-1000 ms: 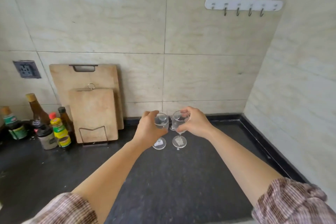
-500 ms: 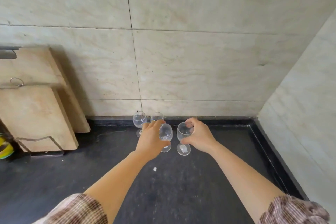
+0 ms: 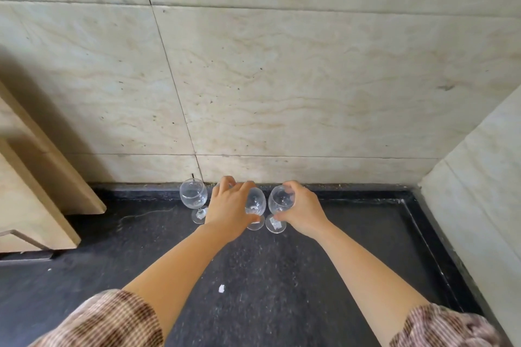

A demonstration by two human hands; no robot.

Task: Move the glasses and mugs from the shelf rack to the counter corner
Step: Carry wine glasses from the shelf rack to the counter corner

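Note:
Two clear stemmed glasses stand side by side on the dark counter [image 3: 282,276] near the back wall. My left hand [image 3: 228,213] grips the bowl of the left glass [image 3: 256,204]. My right hand [image 3: 301,211] grips the bowl of the right glass [image 3: 279,201], whose foot [image 3: 275,225] carries a white label. A third stemmed glass [image 3: 193,195] stands free just left of my left hand. Behind my left fingers a fourth glass shows only as a sliver. The shelf rack is out of view.
Two wooden cutting boards [image 3: 33,191] lean against the wall at far left. The tiled side wall [image 3: 479,205] closes the counter on the right, with a raised black rim [image 3: 423,231] along it. A small white scrap [image 3: 221,288] lies on the counter between my forearms.
Both hands carried their glasses farther toward the back wall and lower, and the glass feet now sit on the counter. The view moved closer and right, so the bottles left the frame.

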